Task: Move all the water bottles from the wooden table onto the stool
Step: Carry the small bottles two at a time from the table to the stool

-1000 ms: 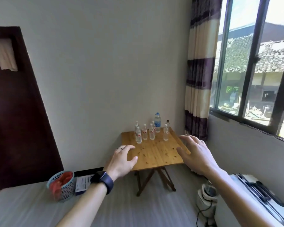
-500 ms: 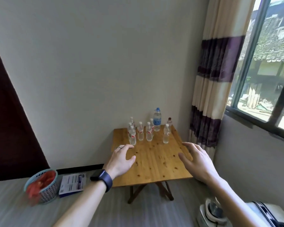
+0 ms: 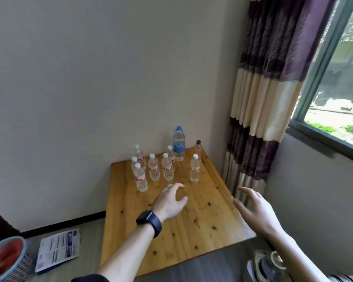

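Nine or so water bottles (image 3: 153,169) stand upright, clustered at the surface's (image 3: 192,224) twelve o'clock edge by the wall; overlap makes the count uncertain. Tallest is a blue-capped bottle (image 3: 179,143). The left hand (image 3: 170,201), fingers spread and empty, hovers just short of them. At three o'clock, the right hand (image 3: 255,208) hangs loose, holding nothing.

Water bottles (image 3: 167,159) stand clustered at wooden table's (image 3: 192,224) far edge, against wall. Basket (image 3: 6,259) and leaflet (image 3: 57,249) on floor, left of table.
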Action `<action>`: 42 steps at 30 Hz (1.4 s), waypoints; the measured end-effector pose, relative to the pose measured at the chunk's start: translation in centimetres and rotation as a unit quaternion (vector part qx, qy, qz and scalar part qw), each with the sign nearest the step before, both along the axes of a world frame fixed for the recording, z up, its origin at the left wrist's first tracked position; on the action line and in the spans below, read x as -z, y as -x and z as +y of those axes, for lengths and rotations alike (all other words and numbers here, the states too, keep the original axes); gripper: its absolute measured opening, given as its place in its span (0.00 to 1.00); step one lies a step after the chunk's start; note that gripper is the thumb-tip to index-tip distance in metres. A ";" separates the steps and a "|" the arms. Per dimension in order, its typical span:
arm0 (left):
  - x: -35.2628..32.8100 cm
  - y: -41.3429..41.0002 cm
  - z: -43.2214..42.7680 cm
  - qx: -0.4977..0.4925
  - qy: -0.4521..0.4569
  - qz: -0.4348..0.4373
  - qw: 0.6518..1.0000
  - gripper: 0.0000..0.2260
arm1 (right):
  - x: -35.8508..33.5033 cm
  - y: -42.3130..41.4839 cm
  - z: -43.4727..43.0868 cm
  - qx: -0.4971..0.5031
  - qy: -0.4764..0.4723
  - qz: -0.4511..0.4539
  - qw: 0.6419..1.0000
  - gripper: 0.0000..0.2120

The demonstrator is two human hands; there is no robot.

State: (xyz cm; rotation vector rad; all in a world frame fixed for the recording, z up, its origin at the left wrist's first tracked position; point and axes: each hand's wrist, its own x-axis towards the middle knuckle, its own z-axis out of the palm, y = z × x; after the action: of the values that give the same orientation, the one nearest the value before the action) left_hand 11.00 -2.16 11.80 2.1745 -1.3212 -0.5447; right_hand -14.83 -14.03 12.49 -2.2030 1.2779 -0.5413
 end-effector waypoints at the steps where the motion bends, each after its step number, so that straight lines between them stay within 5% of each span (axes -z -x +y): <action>1: 0.6 -0.6 -1.4 0.004 -0.008 0.003 1.000 0.19 | 0.7 -0.7 -1.3 0.000 -0.008 0.002 1.000 0.23; 16: 12.0 -10.8 -29.2 -0.142 -0.079 0.143 0.976 0.27 | 14.9 -21.4 -33.0 -0.080 -0.172 0.104 0.976 0.27; 21: 14.7 -13.0 -36.5 -0.164 -0.123 0.122 0.971 0.34 | 19.2 -29.6 -43.0 -0.132 -0.140 0.171 0.966 0.34; 25: 16.3 -14.4 -40.3 -0.167 -0.115 0.107 0.973 0.32 | 21.8 -35.5 -48.2 -0.146 -0.088 0.131 0.977 0.41; 31: 19.7 -16.3 -42.7 -0.037 -0.132 -0.024 0.990 0.12 | 24.9 -40.4 -52.7 -0.194 -0.114 0.109 0.968 0.34; 35: 19.9 -16.9 -42.4 -0.032 -0.134 -0.026 0.990 0.11 | 25.7 -39.9 -52.4 -0.190 -0.071 0.087 0.975 0.16; 42: 19.6 -15.7 -36.2 -0.013 -0.134 -0.007 0.991 0.16 | 24.6 -32.5 -44.1 -0.195 -0.070 0.131 0.969 0.15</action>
State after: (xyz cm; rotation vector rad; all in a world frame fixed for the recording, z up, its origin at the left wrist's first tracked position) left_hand 26.74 -38.39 -7.76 2.4110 -1.2867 -0.7330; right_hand 17.68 -58.15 -12.12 -2.3748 0.9282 -0.0073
